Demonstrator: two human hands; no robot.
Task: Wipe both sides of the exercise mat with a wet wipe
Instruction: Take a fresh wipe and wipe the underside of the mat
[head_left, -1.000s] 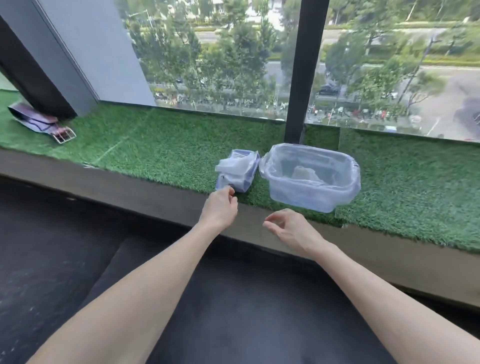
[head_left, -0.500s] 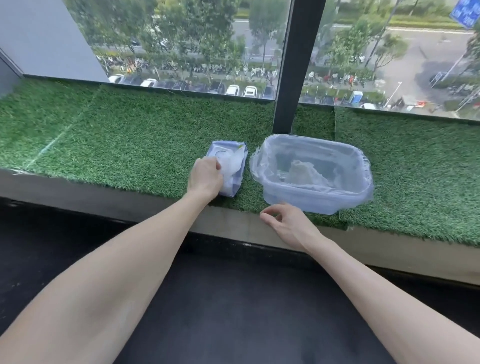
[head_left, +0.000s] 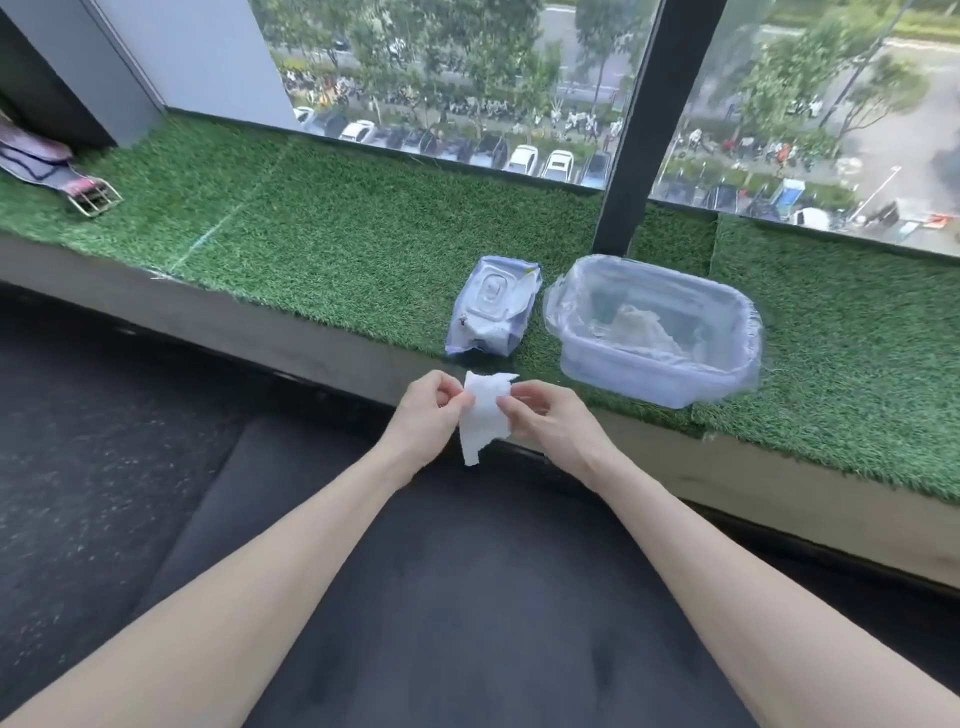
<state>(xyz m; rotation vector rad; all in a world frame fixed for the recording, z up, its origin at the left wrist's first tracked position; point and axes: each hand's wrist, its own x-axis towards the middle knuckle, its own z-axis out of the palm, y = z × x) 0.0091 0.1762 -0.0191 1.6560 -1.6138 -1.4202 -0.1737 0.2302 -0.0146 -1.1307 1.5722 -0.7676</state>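
both arms outstretched, left hand (head_left: 427, 415), right hand (head_left: 545, 418) pinching, fingers curled

Worn on the head, facing forward and steeply down along both forearms. Sits close to the left hand (head_left: 428, 415) and right hand (head_left: 545, 421) pinching the wet wipe (head_left: 485, 415) at centre. Takes in the dark mat (head_left: 467, 597) at 6 o'clock, the grass-covered ledge (head_left: 311, 249) from 9 to 3, the window (head_left: 441, 78) at 12. Wide-angle, bowing straight edges.
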